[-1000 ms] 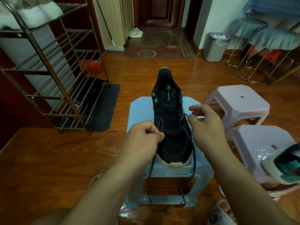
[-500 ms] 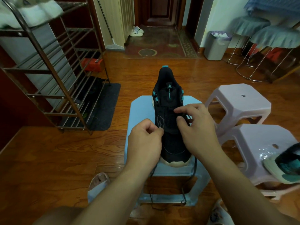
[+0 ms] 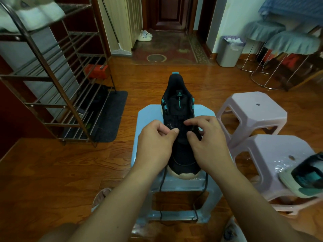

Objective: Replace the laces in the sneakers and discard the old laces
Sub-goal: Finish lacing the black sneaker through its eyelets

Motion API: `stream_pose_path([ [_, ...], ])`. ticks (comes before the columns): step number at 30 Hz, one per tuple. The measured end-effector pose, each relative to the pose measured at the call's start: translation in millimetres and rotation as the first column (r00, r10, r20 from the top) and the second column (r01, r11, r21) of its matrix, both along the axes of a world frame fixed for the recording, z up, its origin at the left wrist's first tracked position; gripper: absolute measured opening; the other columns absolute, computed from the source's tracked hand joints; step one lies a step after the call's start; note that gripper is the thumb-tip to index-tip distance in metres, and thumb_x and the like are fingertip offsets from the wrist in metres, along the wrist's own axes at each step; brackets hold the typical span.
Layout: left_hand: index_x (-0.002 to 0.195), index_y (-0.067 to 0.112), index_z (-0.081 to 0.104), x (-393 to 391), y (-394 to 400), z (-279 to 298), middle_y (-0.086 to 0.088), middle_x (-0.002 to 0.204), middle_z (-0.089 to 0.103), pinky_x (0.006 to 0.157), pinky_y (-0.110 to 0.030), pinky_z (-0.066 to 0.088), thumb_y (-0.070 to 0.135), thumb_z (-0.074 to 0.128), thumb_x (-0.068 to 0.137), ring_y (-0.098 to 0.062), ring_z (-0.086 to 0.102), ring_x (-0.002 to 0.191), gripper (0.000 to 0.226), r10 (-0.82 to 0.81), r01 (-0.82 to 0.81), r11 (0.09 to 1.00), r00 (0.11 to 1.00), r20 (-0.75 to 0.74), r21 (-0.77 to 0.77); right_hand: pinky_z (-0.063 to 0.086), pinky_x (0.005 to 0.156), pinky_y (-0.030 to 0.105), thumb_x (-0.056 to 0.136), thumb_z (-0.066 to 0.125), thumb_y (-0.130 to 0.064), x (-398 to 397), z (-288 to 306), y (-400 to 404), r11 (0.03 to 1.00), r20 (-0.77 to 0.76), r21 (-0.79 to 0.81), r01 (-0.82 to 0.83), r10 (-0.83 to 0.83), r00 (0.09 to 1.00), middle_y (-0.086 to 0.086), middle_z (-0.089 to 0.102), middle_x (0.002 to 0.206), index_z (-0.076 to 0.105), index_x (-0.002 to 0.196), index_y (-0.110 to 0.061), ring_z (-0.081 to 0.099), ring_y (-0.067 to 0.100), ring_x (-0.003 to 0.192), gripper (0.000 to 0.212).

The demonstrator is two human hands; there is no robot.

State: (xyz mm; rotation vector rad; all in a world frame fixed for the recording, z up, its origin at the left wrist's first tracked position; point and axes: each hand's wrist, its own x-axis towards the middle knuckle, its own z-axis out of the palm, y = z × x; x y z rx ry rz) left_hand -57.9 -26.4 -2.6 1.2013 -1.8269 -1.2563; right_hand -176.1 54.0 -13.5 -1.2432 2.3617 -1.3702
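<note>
A black sneaker [image 3: 178, 102] with teal eyelets stands on a light blue stool [image 3: 150, 116], toe towards me. A black lace [image 3: 161, 186] hangs from both sides of the shoe over the stool's front edge. My left hand [image 3: 155, 145] pinches the lace at the shoe's left eyelets between thumb and forefinger. My right hand [image 3: 206, 142] pinches the lace at the right eyelets, fingers curled over the tongue. A second sneaker [image 3: 304, 180], pale green and dark teal, lies at the right edge on a pink stool [image 3: 272, 151].
Another pink stool [image 3: 251, 109] stands behind the first. A grey waste bin [image 3: 229, 51] sits by the wall at the back right. A metal shoe rack [image 3: 52, 81] and a dark mat [image 3: 108, 117] fill the left. Slippers [image 3: 101, 196] lie near my feet.
My right hand came in from the shoe's right side onto the eyelets. My left hand stayed at the left eyelets, still pinching the lace.
</note>
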Motion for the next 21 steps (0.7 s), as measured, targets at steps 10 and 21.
stream_pose_path([
  [10, 0.075, 0.019, 0.058, -10.9, -12.0, 4.4, 0.002, 0.071, 0.062, 0.067, -0.044, 0.054, 0.03, 0.066, 0.093, -0.02, 0.062, 0.07, 0.023, 0.002, 0.011, 0.995, 0.992, 0.124, -0.102, 0.046, 0.082, 0.012, 0.085, 0.077, -0.014, -0.1, -3.4, 1.9, 0.982, 0.247, -0.095, 0.164, -0.136, 0.959, -0.012, 0.043, 0.109, 0.052, 0.103, -0.028, 0.058, 0.008, 0.105, 0.034],
  [21, 0.096, 0.018, 0.061, 14.3, -43.2, 54.9, -0.001, 0.086, 0.068, 0.062, -0.029, 0.049, 0.017, 0.055, 0.105, -0.016, 0.058, 0.065, 0.011, 0.033, -0.017, 0.999, 0.782, -0.622, 0.032, 0.055, 0.075, 0.034, 0.086, 0.068, -0.058, -6.8, -0.3, 1.7, 0.979, 0.397, 0.108, 0.175, -0.204, 0.895, 0.0, 0.066, 0.102, 0.064, 0.104, -0.018, 0.065, 0.014, 0.092, 0.043],
])
